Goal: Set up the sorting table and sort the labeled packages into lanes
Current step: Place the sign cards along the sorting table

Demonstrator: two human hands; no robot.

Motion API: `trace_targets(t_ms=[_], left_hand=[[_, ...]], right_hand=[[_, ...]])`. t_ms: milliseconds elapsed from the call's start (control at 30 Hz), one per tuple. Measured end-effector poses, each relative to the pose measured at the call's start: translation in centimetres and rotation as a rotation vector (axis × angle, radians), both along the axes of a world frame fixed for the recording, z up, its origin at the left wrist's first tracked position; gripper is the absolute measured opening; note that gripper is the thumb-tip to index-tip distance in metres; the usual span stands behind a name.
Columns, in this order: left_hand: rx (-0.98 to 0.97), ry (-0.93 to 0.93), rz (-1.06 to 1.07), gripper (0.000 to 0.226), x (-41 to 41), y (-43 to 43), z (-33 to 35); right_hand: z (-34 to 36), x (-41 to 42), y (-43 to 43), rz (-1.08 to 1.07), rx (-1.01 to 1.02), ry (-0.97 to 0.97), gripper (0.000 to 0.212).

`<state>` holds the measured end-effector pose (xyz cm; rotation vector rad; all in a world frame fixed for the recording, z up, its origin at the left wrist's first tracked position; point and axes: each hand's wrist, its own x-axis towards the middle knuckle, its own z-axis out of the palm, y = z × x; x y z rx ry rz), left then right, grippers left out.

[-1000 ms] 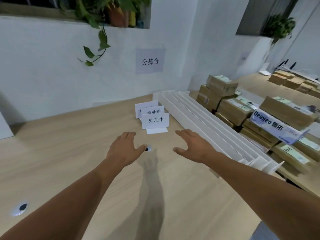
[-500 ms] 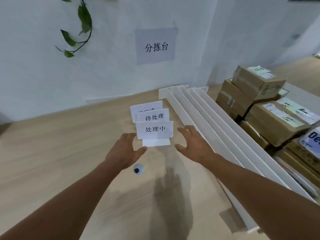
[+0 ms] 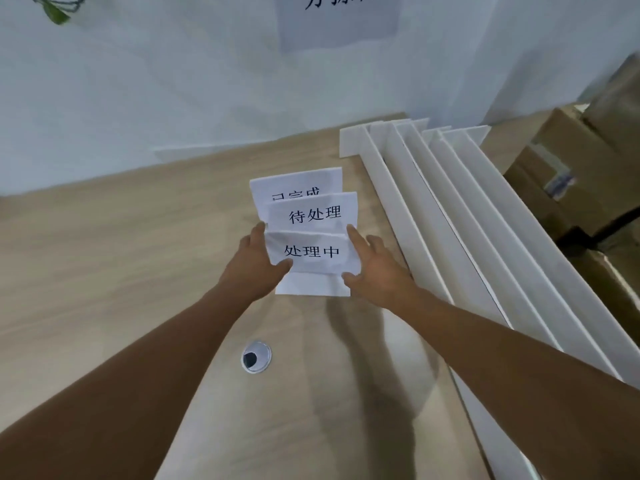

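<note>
The step in hand looks like lifting the first label card out of its stack, part of setting up the table. Three folded paper cards stand one behind another towards the far edge of the table (image 3: 104, 258), just left of the white dividers (image 3: 450, 220). The front card (image 3: 311, 252) overlaps the middle card (image 3: 313, 213), which overlaps the back card (image 3: 294, 183).

The left hand (image 3: 254, 268) pinches the front card's left edge, thumb laid on its printed face. The right hand (image 3: 379, 270) is apart from it on the other side. Its fingers lie straight against the card's right edge and are not curled round it.

The paper is thin and already creased, so a light, even hold on both edges should serve better than a squeeze. Raising the card straight up before drawing it towards the near edge would probably keep its folded foot from dragging the middle card over. The right wrist sits close to the nearest divider and should stay off it. The boxes (image 3: 571, 188) wait past the dividers at the right edge, untouched.
</note>
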<state>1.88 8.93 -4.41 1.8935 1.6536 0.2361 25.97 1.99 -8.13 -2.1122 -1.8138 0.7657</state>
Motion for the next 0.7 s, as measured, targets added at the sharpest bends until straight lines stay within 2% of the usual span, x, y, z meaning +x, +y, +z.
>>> trace_targets(t_ms=[133,200,300,433,700], left_hand=[[0.056,-0.021,-0.023,0.083,0.8,-0.5,-2.0],[0.096,-0.017,-0.034,0.077,1.1,-0.6,-2.2],[0.14,-0.085,0.146,0.08,0.9,0.4,-1.6],[0.056,-0.104,0.185,0.095,0.1,2.4,-1.3],[-0.06,-0.25,0.249,0.084,1.2,1.1,-0.7]], right_hand=[[-1.7,-0.9,0.0,0.046,0.088,0.072,0.1],[-1.6,-0.9,0.0,0.082,0.125,0.034,0.097],[-1.2,-0.9,0.0,0.094,0.109,0.0,0.095],[-0.6,-0.6,0.1,0.101,0.063,0.011,0.101],[0.1,-1.4,-1.4,0.096,-0.058,0.04,0.11]])
